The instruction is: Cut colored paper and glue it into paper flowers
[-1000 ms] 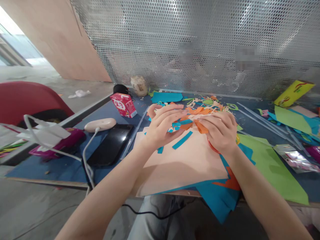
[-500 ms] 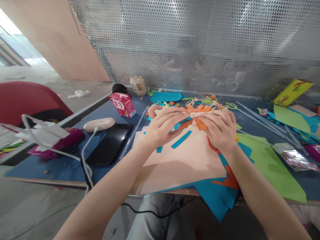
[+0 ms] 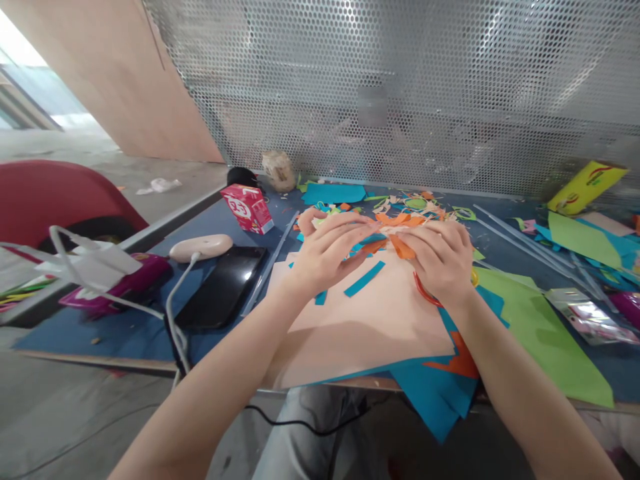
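Note:
Strips of orange paper fan outward in a paper flower (image 3: 401, 247), with a pale middle and a bit of blue, held over a pale pink sheet (image 3: 370, 340). My left hand (image 3: 330, 250) pinches its left side, thumb underneath and fingers on top. On the other side, my right hand (image 3: 443, 257) grips the right part with curled fingers. The fingertips almost meet and hide much of the flower's centre. A loose blue paper strip (image 3: 365, 279) lies on the pink sheet below. Beside my right palm shows a red curved handle (image 3: 424, 290), mostly covered.
Paper scraps (image 3: 415, 202) litter the back of the desk before a perforated metal panel (image 3: 320, 87). To the left are a black phone (image 3: 223, 287), a pink box (image 3: 249, 208) and a cabled white charger (image 3: 95, 263). Green sheets (image 3: 545, 333) and clear sticks (image 3: 530, 243) lie right.
Both hands keep nearly the same hold on the paper flower. The whole view has shifted very slightly; nothing on the desk has visibly moved.

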Motion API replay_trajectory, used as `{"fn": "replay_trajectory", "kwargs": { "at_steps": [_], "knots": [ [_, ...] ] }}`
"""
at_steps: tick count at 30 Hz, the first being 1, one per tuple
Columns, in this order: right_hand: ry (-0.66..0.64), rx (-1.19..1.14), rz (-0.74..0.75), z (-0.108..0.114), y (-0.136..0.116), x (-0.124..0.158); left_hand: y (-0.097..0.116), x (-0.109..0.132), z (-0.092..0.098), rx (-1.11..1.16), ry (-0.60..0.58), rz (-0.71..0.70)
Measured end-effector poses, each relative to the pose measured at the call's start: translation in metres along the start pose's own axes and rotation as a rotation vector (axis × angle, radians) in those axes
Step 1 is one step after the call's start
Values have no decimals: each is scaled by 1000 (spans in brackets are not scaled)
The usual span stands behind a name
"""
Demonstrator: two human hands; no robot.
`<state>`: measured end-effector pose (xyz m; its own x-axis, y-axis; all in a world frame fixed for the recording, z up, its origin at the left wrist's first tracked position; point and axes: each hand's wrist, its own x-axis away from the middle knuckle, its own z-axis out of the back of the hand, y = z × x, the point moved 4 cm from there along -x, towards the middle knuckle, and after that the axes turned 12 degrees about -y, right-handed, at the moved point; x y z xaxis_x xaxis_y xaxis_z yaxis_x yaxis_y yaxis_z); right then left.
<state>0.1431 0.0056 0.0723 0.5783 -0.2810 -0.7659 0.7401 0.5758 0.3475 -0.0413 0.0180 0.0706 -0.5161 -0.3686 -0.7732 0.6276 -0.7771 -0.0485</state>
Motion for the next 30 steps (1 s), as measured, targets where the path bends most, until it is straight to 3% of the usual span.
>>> {"fn": "replay_trajectory", "kwargs": {
  "at_steps": [9,14,17,20,23,25,28,30],
  "knots": [
    [-17,-6,-24,-2,2,0,-1,0,-2,19,-53,41],
    [-4,-23,1,-2,1,1,2,-1,-1,-2,-30,-9],
    [-88,-111,-39,-5,2,-1,4,-3,1,-17,-32,-24],
    [-172,-299,-182,-12,4,-3,4,-6,4,30,-49,41],
    [-221,-605,-444,-23,11,-2,-5,-7,5,222,-21,168],
    [-272,-861,-607,-35,13,3,-15,-7,1,467,26,256],
    [-333,-1163,-729,-51,12,10,-30,-5,-12,892,45,426],
    [-349,-1236,-762,-57,12,13,-35,-3,-20,1068,9,567]
  ]
}}
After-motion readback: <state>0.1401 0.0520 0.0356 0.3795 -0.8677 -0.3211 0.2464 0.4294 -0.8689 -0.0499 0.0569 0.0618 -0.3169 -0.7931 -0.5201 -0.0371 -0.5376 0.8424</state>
